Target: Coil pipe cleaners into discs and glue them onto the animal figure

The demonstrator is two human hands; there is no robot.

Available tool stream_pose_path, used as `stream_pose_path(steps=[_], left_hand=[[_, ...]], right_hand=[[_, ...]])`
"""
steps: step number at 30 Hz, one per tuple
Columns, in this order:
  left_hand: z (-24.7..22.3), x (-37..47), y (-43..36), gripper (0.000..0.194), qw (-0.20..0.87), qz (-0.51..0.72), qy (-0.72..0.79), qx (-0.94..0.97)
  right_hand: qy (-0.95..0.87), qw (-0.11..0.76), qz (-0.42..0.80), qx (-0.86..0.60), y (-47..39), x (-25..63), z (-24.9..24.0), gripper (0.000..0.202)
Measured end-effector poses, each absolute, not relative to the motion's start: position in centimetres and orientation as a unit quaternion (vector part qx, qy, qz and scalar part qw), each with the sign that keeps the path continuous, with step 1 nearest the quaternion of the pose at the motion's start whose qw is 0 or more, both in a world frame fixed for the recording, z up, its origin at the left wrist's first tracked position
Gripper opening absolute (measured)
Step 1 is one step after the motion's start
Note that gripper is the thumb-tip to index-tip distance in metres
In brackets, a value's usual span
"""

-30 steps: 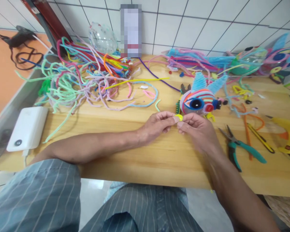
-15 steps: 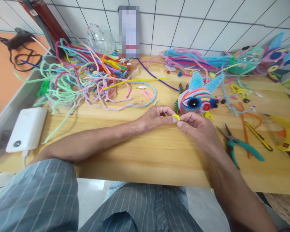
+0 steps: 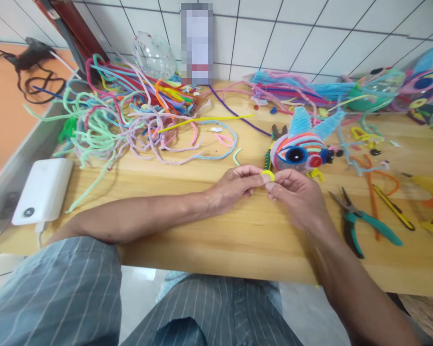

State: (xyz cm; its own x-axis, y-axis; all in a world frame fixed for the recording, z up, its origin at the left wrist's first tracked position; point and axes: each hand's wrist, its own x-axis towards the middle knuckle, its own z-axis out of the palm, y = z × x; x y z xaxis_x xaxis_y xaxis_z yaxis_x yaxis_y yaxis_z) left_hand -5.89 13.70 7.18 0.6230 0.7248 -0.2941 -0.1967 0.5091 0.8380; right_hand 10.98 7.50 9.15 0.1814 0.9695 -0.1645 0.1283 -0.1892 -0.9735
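A small curled yellow piece [image 3: 268, 174] is pinched between the fingertips of both hands, low over the wooden table [image 3: 202, 245]. My left hand [image 3: 240, 185] grips it from the left, fingers closed. From the right, my right hand [image 3: 290, 190] holds its other side between thumb and fingers. Just behind my hands sits a colourful animal head [image 3: 299, 151] with light blue ears, blue-and-black eyes and a red button-like disc. Green-handled cutters [image 3: 268, 156] lie against its left side.
Teal-handled pliers [image 3: 368, 223], a yellow knife [image 3: 393, 207] and a yellow glue gun [image 3: 431, 199] lie at right. Tangled pipe cleaners [image 3: 101, 120] and a white power bank [image 3: 43, 192] are at left. A phone-like device [image 3: 197, 45] stands behind.
The view has shifted slightly, so the table things appear a little further right. The yellow piece now shows as a curved strip between my fingers, and my left fingers have closed up more.
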Motion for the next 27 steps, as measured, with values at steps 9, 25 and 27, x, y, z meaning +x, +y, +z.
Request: stream_pose_path(steps=[9,25,27], left_hand=[[8.6,-6.7,17.6,0.046,0.734,0.180,0.251,0.605],[7.9,-6.6,15.5,0.044,0.761,0.258,0.278,0.526],[7.7,-6.4,14.7,0.042,0.773,0.276,0.294,0.489]], right_hand=[[-0.484,0.397,0.444,-0.642,7.2,11.9,10.0,0.029],[-0.450,0.426,0.504,-0.602,7.6,12.1,9.8,0.029],[-0.450,0.434,0.496,-0.602,7.6,11.9,9.6,0.031]])
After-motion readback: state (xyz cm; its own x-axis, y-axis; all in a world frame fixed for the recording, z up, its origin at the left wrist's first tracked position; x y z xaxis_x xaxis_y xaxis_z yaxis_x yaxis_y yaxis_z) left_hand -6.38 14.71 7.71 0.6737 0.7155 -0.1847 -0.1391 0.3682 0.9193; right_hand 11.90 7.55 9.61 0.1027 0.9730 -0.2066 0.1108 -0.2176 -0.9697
